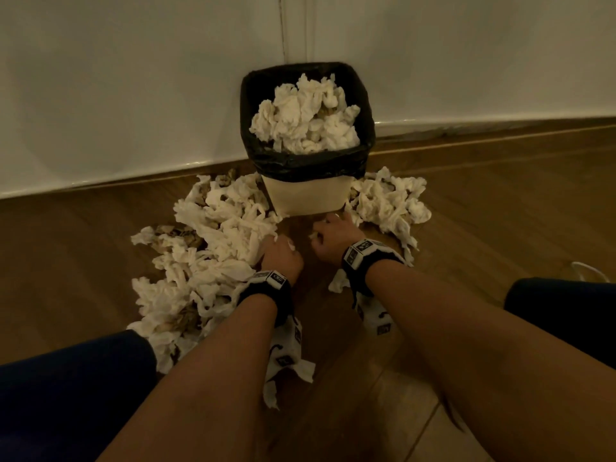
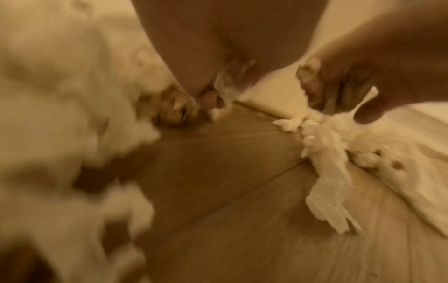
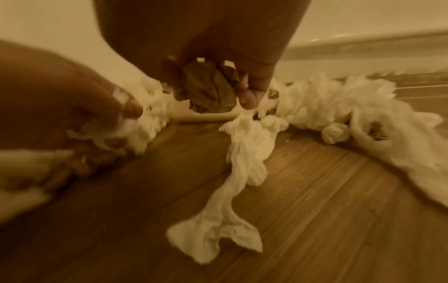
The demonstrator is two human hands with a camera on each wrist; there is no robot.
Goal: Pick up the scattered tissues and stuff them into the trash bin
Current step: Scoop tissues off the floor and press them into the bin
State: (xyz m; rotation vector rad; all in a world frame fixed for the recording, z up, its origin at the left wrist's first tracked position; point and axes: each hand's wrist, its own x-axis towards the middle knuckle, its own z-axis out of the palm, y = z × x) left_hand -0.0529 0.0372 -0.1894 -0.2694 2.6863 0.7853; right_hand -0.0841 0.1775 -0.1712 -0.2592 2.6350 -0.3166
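Tissues [image 1: 220,228], soft, white and crumpled into ragged wads, are heaped on the wooden floor [image 1: 466,201] on both sides of the trash bin [image 1: 305,195], a squarish cream tub lined with a wrinkled black bag [image 1: 310,161] and piled above its rim with more wads. The bin is stood upright against the white wall [image 1: 133,78]. The left hand [image 1: 281,256] is clenched round a tissue wad at the edge of the left heap. A brownish crumpled tissue [image 3: 208,92] is grasped in the curled fingers of the right hand [image 1: 328,238], just before the bin's base. One long twisted tissue strip [image 3: 232,172] is laid on the floor, running from the right hand back toward the wrist camera.
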